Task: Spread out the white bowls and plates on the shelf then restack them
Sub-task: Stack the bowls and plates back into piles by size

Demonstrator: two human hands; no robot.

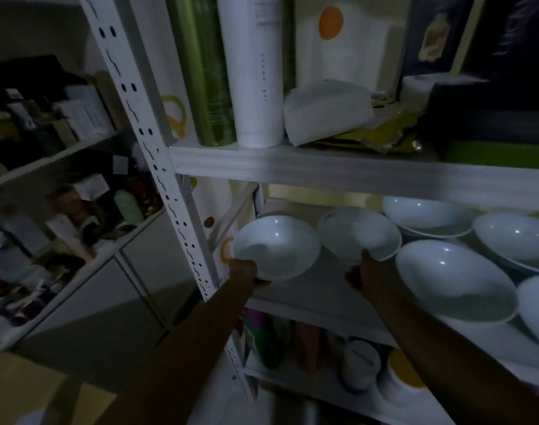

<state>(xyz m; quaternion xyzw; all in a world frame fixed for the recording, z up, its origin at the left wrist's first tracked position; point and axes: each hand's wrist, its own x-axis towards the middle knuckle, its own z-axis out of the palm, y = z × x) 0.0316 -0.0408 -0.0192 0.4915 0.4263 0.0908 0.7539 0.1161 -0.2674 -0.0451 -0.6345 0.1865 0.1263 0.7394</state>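
Both bare forearms stretch forward, hands apart.
The left hand (245,271) grips the near rim of the leftmost white bowl (277,246); the right hand (364,271) pinches the near rim of the second white bowl (358,233).

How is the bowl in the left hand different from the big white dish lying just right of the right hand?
The left-hand bowl is smaller and looks deeper; the big dish is wider and flatter. The left hand grips the bowl by its near rim; nothing touches the dish, which rests on the shelf. Both are white, glossy and empty.
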